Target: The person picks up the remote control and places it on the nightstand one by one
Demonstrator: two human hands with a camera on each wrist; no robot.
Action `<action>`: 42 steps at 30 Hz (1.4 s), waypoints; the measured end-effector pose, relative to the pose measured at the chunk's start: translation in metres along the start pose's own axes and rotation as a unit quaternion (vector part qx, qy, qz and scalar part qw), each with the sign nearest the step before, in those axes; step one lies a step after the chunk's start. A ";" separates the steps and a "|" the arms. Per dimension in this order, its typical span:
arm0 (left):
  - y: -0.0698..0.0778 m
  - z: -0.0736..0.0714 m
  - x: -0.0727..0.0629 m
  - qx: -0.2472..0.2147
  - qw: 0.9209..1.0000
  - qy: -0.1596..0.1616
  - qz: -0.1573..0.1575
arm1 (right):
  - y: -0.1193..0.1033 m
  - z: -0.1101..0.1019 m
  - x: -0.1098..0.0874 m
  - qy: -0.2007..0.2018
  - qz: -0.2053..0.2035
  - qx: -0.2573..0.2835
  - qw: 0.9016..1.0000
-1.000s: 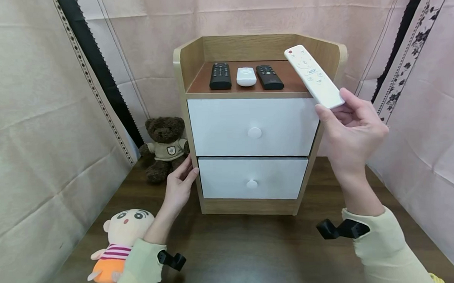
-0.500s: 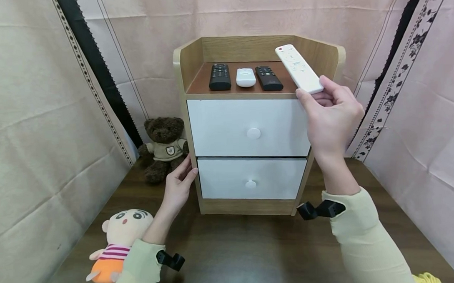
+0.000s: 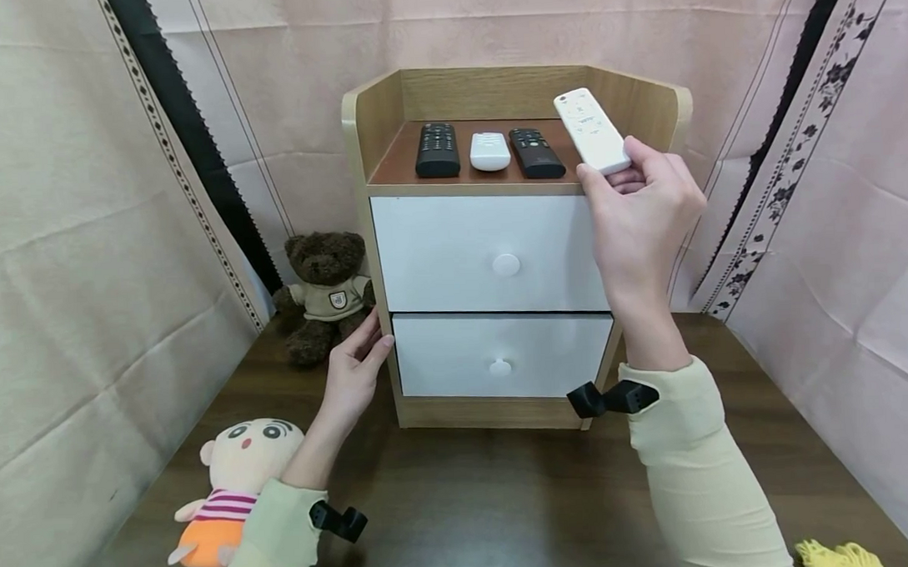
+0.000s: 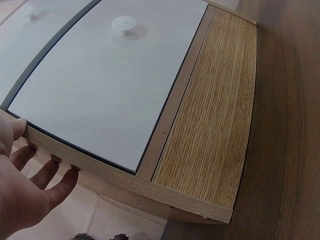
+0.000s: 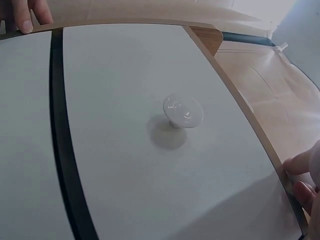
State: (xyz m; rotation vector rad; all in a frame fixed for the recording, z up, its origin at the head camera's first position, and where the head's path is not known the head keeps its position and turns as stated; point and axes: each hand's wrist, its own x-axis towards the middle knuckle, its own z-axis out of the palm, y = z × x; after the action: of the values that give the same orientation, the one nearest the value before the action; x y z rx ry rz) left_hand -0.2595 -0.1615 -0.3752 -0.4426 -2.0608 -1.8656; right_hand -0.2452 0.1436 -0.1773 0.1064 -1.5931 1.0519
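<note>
Above the right side of the cabinet's brown top shelf (image 3: 476, 181), my right hand (image 3: 643, 214) pinches a white remote control (image 3: 593, 133) by its near end between thumb and fingers. The remote is tilted, its far end pointing up and left. Whether it touches the shelf I cannot tell. On the shelf lie a black remote (image 3: 438, 153), a small white remote (image 3: 489, 153) and another black remote (image 3: 536, 155), side by side. My left hand (image 3: 350, 372) rests on the cabinet's left edge; in the left wrist view its thumb (image 4: 19, 128) is on the front edge and its fingertips touch the side.
The cabinet has two white drawers, upper (image 3: 438, 251) and lower (image 3: 449, 359), both closed, with round knobs. A brown teddy bear (image 3: 326, 280) sits left of it. A plush doll (image 3: 239, 483) lies by my left sleeve. Something yellow (image 3: 839, 556) is at the lower right.
My right hand has carried the white remote leftward and forward, from right of the cabinet to over the shelf's right part. The left hand has stayed on the cabinet's edge.
</note>
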 end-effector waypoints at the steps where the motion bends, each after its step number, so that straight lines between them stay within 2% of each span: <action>1: 0.000 0.000 0.000 0.000 1.000 -0.001 0.000 | 0.000 0.000 0.001 -0.006 -0.004 -0.013 1.000; 6: 0.001 0.000 0.000 0.002 1.000 -0.006 0.001 | -0.005 -0.003 0.006 -0.041 0.003 -0.071 0.997; 9: 0.001 -0.001 0.000 0.002 1.000 -0.007 0.001 | -0.010 -0.005 0.010 -0.069 0.029 -0.095 0.993; 16: 0.001 -0.001 0.000 -0.002 1.000 -0.004 -0.002 | -0.020 -0.006 0.021 -0.137 0.091 -0.147 0.975; 30: 0.000 0.000 0.000 -0.007 1.000 -0.006 -0.003 | -0.018 -0.006 0.023 -0.146 0.104 -0.160 0.971; 42: 0.001 -0.001 0.000 -0.003 1.000 -0.007 -0.004 | -0.016 -0.004 0.025 -0.146 0.083 -0.167 0.971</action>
State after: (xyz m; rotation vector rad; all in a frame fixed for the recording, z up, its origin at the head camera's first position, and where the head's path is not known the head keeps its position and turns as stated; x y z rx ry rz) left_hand -0.2589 -0.1620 -0.3741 -0.4502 -2.0684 -1.8795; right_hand -0.2412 0.1478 -0.1483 -0.1076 -2.0560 0.9075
